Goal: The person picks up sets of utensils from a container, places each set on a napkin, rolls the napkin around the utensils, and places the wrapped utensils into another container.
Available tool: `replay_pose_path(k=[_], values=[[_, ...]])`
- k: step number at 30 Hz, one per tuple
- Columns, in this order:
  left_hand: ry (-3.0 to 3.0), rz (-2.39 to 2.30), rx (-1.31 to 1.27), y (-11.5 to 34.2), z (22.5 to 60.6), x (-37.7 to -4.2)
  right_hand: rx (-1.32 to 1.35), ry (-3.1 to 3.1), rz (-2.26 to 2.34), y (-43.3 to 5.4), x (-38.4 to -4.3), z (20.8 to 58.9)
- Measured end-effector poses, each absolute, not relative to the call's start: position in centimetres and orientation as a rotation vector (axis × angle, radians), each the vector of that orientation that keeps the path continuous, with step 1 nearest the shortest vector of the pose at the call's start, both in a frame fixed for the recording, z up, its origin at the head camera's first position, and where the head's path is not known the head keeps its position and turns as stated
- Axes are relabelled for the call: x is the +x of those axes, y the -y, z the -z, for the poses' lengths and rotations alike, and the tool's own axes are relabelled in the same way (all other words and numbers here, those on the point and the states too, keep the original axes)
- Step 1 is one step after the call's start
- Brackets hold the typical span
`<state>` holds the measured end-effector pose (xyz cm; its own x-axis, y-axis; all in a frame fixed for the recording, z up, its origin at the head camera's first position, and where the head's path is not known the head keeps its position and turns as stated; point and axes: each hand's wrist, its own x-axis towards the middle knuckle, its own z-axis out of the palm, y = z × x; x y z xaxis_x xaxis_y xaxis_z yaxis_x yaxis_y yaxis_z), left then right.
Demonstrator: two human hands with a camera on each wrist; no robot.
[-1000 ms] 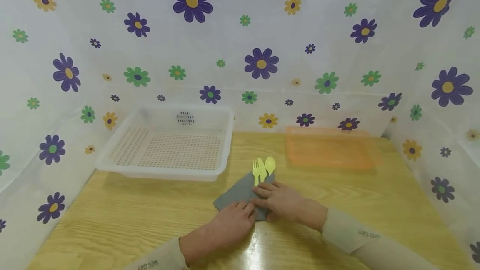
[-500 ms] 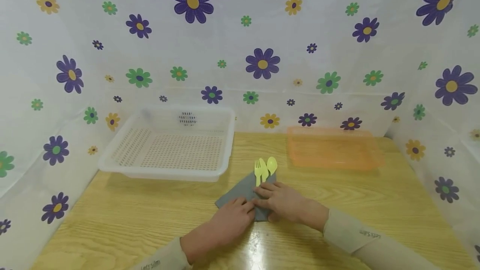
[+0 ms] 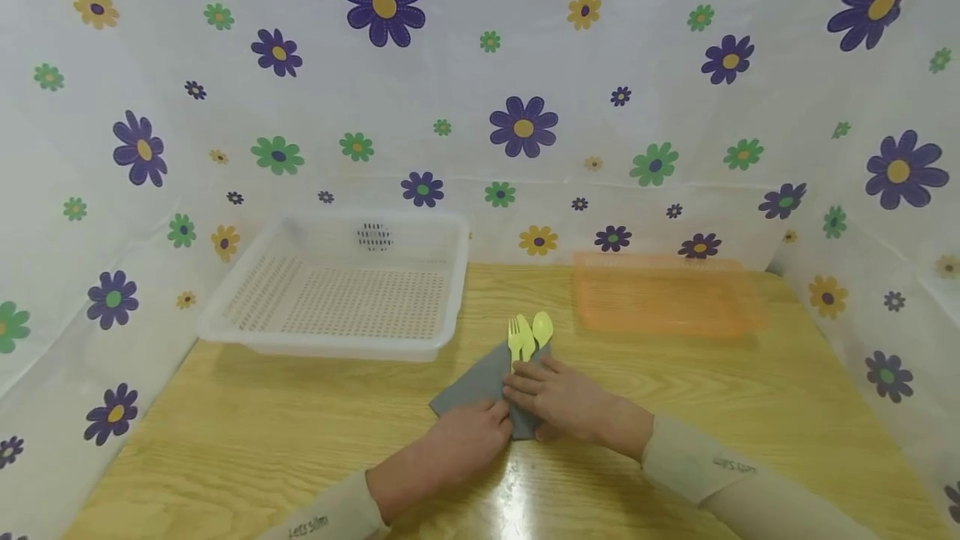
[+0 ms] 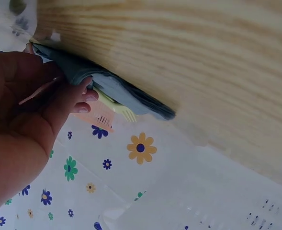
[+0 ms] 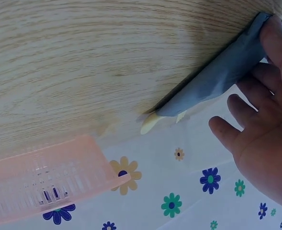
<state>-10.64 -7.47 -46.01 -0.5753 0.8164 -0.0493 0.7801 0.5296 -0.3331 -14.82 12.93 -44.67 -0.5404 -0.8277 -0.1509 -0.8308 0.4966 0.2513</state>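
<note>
A grey folded napkin (image 3: 471,386) lies at the middle of the table, wrapped around pale yellow plastic cutlery. The heads of a fork (image 3: 514,333), a knife (image 3: 527,338) and a spoon (image 3: 542,328) stick out of its far end; their handles are hidden. My left hand (image 3: 467,442) holds the napkin's near left part, its fingertips curled at the fold. From the right, my right hand (image 3: 564,402) lays its fingers across the top layer, just below the cutlery heads. In the right wrist view its thumb (image 5: 276,40) presses along the napkin's edge.
A white perforated basket (image 3: 341,348) stands at the back left of the wooden table (image 3: 300,423). Toward the back right sits a translucent orange tray (image 3: 667,327). A white flower-printed sheet (image 3: 465,65) encloses the back and sides.
The right hand's fingers have shifted slightly on the napkin, and the left hand's fingertips have slid a little toward the near edge. The napkin and cutlery stay in place.
</note>
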Motion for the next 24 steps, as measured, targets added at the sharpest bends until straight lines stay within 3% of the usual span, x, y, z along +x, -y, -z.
replay_pose_path(k=[17,24], values=[[2.669,-0.519,-1.434,7.4,45.3,-11.3,-1.448,-2.701,-0.44,-13.0,-15.1,44.3],[2.582,-0.606,-1.457,7.0,45.0,-11.7,-1.612,-2.733,-0.469,-13.0,-15.3,44.7]])
